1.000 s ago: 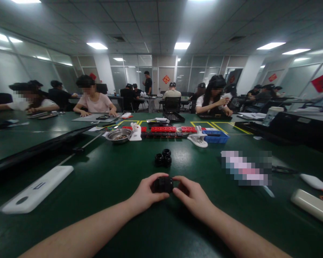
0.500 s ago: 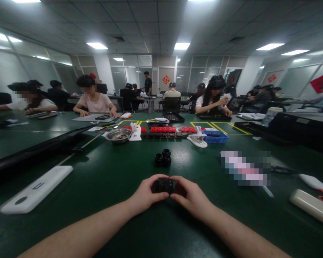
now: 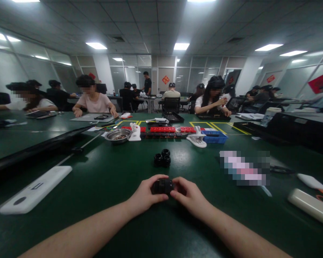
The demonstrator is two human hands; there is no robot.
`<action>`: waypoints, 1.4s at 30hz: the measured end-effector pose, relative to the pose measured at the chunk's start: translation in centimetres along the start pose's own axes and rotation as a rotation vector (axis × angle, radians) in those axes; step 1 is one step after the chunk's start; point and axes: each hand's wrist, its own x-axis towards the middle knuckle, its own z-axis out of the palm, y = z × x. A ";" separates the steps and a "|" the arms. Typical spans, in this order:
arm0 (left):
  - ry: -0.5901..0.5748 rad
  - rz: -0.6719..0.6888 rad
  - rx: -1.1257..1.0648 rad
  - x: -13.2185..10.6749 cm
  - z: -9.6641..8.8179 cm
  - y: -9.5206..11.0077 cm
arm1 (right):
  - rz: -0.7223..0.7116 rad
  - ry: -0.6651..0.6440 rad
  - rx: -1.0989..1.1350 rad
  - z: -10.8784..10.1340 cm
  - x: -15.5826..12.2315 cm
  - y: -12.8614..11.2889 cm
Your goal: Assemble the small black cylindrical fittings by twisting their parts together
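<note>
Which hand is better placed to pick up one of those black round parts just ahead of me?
Likely the left hand, slightly: its fingers curl over the held black part, closest to the cluster; the right hand sits farther right.

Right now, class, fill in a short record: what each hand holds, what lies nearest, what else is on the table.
left hand: grips a black part from its left
right hand: pinches the same part from its right
nearest: cluster of black rings beyond the hands
table: green
elsewhere: white box at left; metal bowl and blue tray farther back
</note>
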 end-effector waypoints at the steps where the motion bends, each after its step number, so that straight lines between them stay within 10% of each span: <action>1: -0.009 -0.016 -0.070 0.1 0.0 -0.2 | -0.021 0.014 -0.031 0.0 -0.1 0.0; 42: -0.004 -0.022 -0.087 0.0 0.1 -0.3 | -0.042 0.005 -0.046 -0.2 -0.3 0.1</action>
